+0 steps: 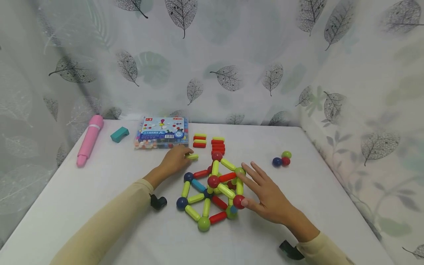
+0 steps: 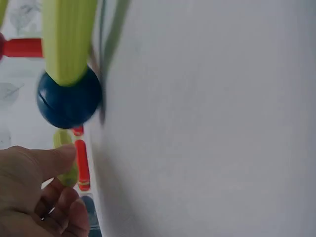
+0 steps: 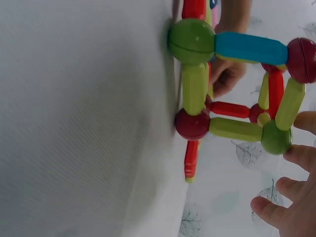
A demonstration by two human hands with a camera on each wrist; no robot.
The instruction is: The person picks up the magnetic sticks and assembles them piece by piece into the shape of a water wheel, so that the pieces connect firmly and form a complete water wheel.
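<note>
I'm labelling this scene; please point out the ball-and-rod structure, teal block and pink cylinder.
Ball-and-rod structure (image 1: pixel 208 194), head view: a central dark blue ball.
Teal block (image 1: pixel 119 135), head view: its middle.
Pink cylinder (image 1: pixel 89 142), head view: its long body.

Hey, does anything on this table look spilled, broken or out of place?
Nothing stands out. The ball-and-stick frame looks joined together, the loose sticks lie in two tidy groups, and three balls sit together at the right. No spill or breakage shows.
</note>
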